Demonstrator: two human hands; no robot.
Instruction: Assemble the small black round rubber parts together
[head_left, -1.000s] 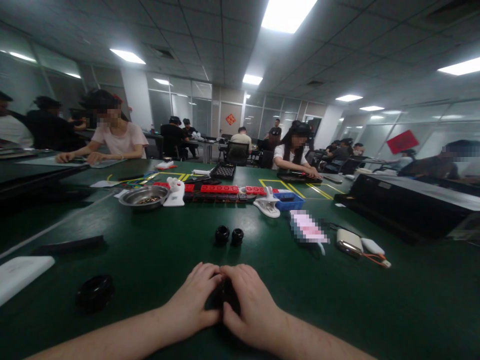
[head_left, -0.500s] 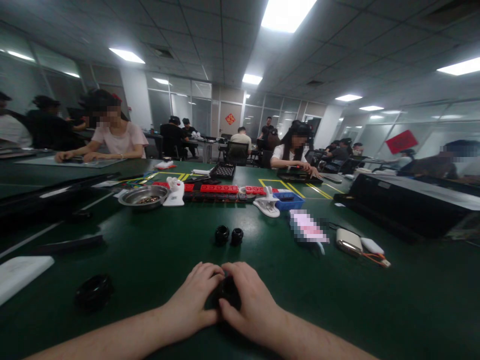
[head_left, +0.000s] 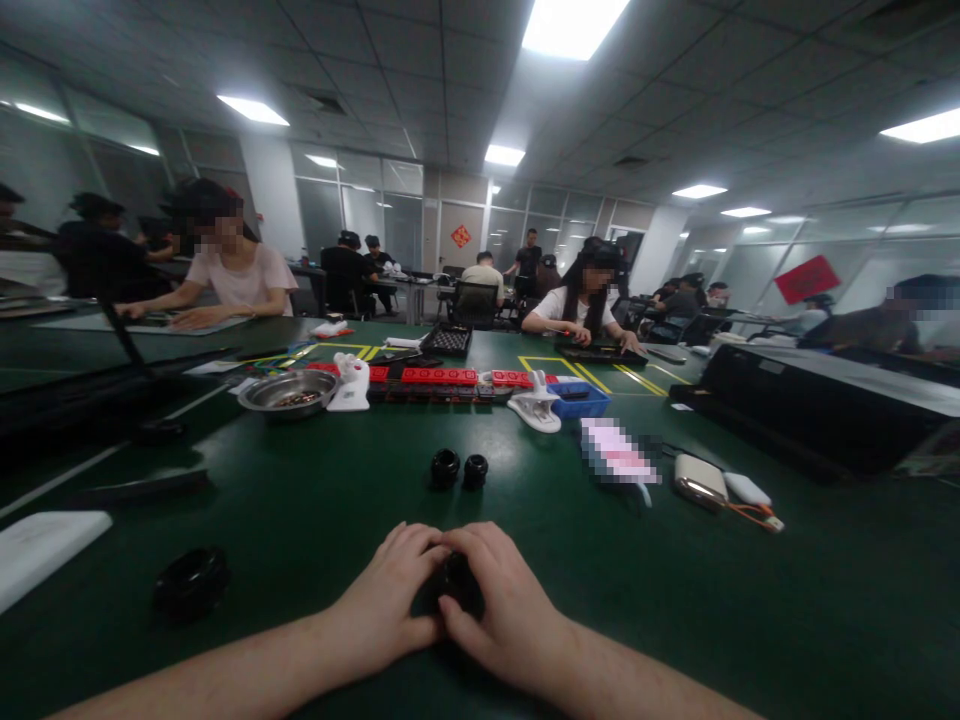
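The bare left hand (head_left: pixel 397 585) and bare right hand (head_left: pixel 510 600) cup a black rounded object (head_left: pixel 459 578) over the smooth green tabletop (head_left: pixel 322 490).

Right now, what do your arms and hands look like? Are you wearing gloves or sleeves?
No gloves! The left grip and right grip are bare hands with rounded fingertips. The left forearm and right forearm have no sleeves showing. I see no rings, watch, bracelets or cables on them.
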